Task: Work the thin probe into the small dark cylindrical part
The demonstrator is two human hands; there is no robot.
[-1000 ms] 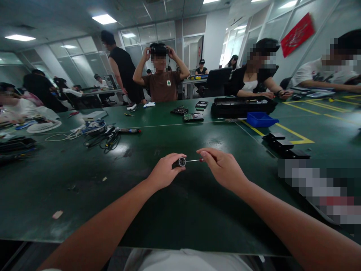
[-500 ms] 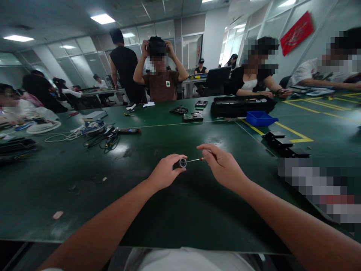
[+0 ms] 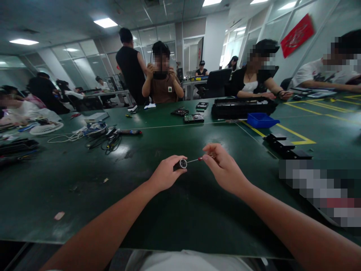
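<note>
Near the middle of the view my left hand (image 3: 166, 173) grips a small dark cylindrical part (image 3: 180, 164) between thumb and fingers, its round silvery end turned to the right. My right hand (image 3: 222, 165) is closed on a screwdriver (image 3: 200, 159) with a red collar; most of its handle is hidden by the fingers. The thin shaft points left and its tip meets the round end of the part. Both hands are above the green table (image 3: 180, 218).
Cables (image 3: 108, 137) and a pen-like tool (image 3: 131, 132) lie at left. Circuit boards (image 3: 193, 118), a long black housing (image 3: 244, 107) and a blue bin (image 3: 261, 120) stand farther back. Black brackets (image 3: 287, 146) are at right. Several people sit or stand around.
The fingers of my right hand have curled further around the screwdriver handle. More of the dark part shows in my left hand. Across the table, a person's headset has been lowered.
</note>
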